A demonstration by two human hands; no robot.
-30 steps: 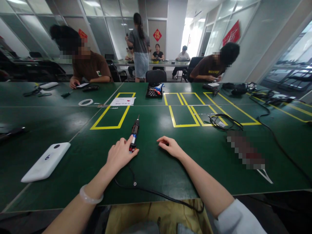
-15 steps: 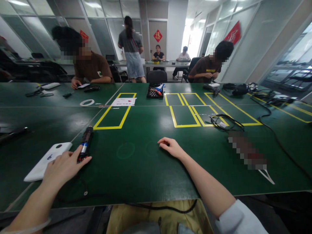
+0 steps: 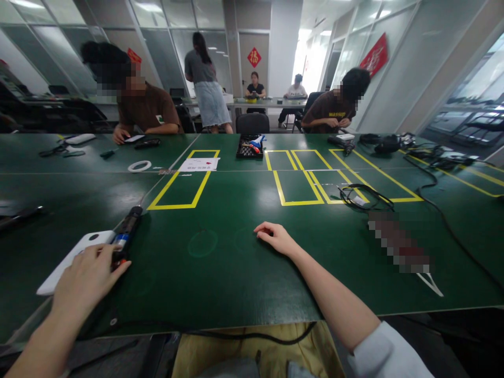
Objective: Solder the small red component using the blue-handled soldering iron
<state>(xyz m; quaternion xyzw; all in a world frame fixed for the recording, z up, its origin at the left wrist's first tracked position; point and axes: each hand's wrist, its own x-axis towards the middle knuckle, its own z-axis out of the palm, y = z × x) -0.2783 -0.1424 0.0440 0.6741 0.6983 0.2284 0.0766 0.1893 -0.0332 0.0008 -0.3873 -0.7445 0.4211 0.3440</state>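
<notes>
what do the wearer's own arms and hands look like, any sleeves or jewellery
Both forearms are bare. The right arm ends in a white sleeve pushed up near the elbow. The left hand and right hand show no rings or gloves. No sleeve shows on the left arm.

Long dark-green worktop (image 3: 244, 262) marked with yellow tape rectangles (image 3: 185, 184), glass partition walls (image 3: 165, 47) behind, white pillar (image 3: 285, 44) in the middle, red paper ornaments (image 3: 254, 56) on door and glass, black office chair (image 3: 252, 123), bright daylight came from the right-hand corridor.
</notes>
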